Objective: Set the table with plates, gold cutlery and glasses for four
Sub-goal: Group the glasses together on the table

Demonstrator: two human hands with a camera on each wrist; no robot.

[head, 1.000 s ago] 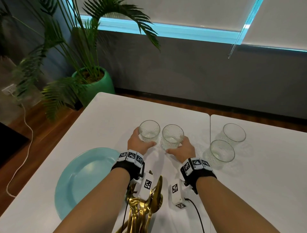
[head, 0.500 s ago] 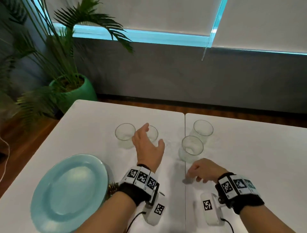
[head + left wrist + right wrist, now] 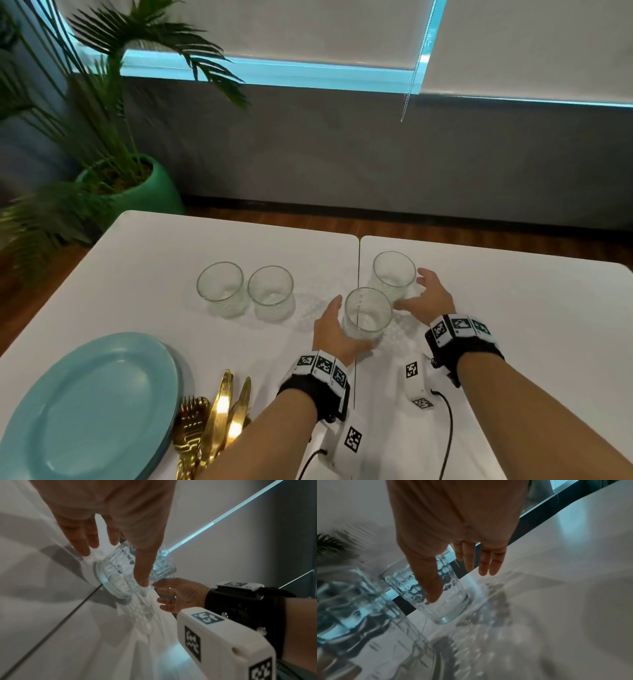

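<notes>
Four clear patterned glasses stand on the white table (image 3: 513, 342). Two of them (image 3: 221, 289) (image 3: 270, 294) stand side by side at left, untouched. My left hand (image 3: 332, 334) is open around the near right glass (image 3: 368, 313); the left wrist view shows the thumb (image 3: 142, 568) lying across this glass (image 3: 120, 573) and the fingers (image 3: 82, 540) spread on its other side. My right hand (image 3: 428, 301) is open beside the far right glass (image 3: 394, 274), thumb (image 3: 431, 586) in front of that glass (image 3: 447, 605), straight fingers (image 3: 484, 563) past it. Teal plates (image 3: 89, 407) and gold cutlery (image 3: 212, 421) lie near left.
A seam (image 3: 358, 267) splits the table into two halves between the glass pairs. A palm in a green pot (image 3: 137, 195) stands on the wooden floor beyond the left corner. A grey wall and window blinds lie behind.
Both hands let go of the two left glasses and moved right. They now flank the two right glasses, the left at the near one and the right at the far one.
</notes>
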